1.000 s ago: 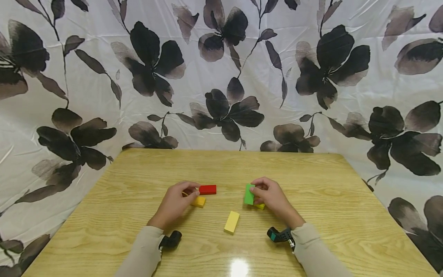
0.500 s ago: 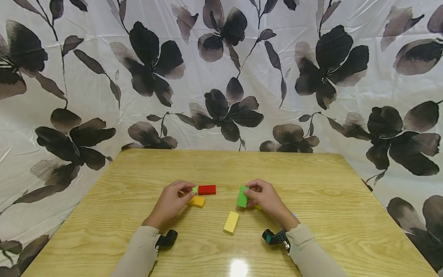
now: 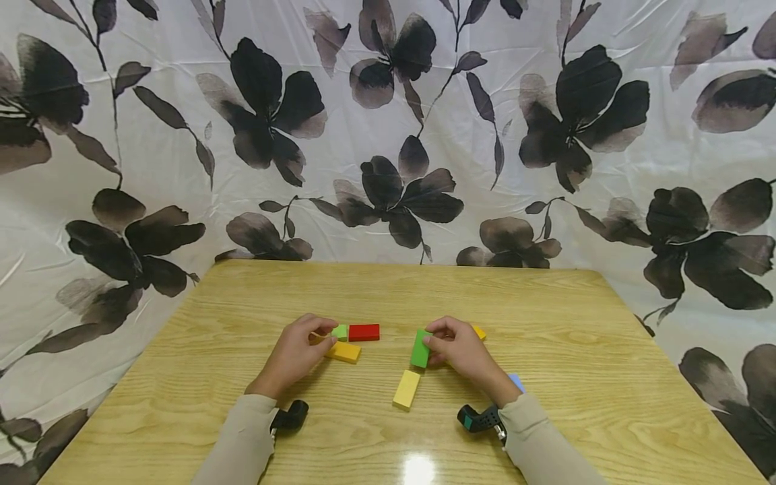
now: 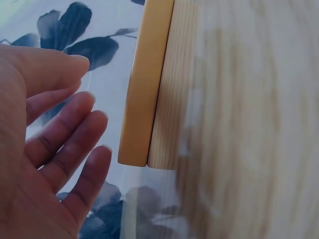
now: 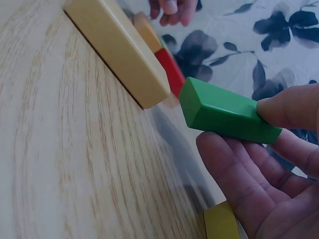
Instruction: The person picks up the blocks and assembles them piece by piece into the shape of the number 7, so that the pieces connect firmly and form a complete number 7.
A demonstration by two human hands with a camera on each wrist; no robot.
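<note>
My right hand [image 3: 457,347] pinches a green block [image 3: 420,348] between thumb and fingers. In the right wrist view the green block [image 5: 227,110] is tilted above the table, its shadow falling on the wood. Just in front of it, toward me, lies a pale yellow block [image 3: 406,389]. My left hand [image 3: 297,350] is beside an orange block [image 3: 344,352], fingers loosely bent. The left wrist view shows that hand [image 4: 60,129] holding nothing, apart from the orange block [image 4: 144,89]. Beyond its fingertips lie a light green block [image 3: 341,332], partly hidden, and a red block [image 3: 364,332].
A yellow-orange block [image 3: 479,332] shows behind my right hand, and a blue block [image 3: 516,382] peeks out beside the right wrist. Wrist cameras sit on both forearms. The wooden table [image 3: 388,289] ends at a floral cloth [image 3: 388,121].
My right hand has carried the green block left and toward me, closer to the pale yellow block. My left hand has shifted left, uncovering more of the light green and orange blocks.
</note>
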